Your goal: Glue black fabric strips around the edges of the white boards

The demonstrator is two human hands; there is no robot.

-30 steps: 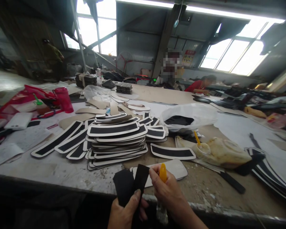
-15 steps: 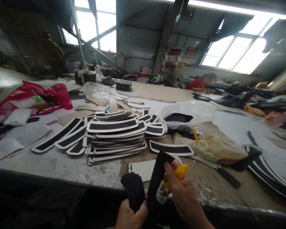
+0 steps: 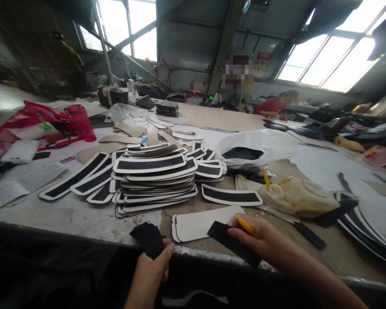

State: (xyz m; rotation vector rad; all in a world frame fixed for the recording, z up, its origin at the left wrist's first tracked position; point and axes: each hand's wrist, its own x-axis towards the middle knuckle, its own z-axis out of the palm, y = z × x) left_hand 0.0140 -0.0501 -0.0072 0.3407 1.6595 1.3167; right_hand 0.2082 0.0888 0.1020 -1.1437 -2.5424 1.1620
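My left hand [image 3: 157, 264] is closed around a fanned bundle of black strips [image 3: 147, 238] at the table's front edge. In the fingers of my right hand [image 3: 255, 234] are a single black strip [image 3: 233, 244] and a yellow-handled tool [image 3: 245, 225], whose working end is hidden. The strip slants over the right end of a white curved piece [image 3: 199, 222], which lies on another like it; whether they touch, I cannot tell. Behind them is a curved white-bordered piece with a black middle [image 3: 231, 196]. A tall stack of such bordered pieces [image 3: 154, 189] stands to its left.
A yellowed, glue-stained container [image 3: 304, 195] holds a yellow stick [image 3: 265, 177]. Behind it sits a clear plastic bag [image 3: 273, 146] with black pieces. More bordered pieces [image 3: 366, 229] lie at right. A red bottle [image 3: 82, 123] stands at left. People are in the background.
My hands have moved apart. The right hand has carried one black strip away from the bundle, tilting it over the white piece; the left has shifted left with the bundle.
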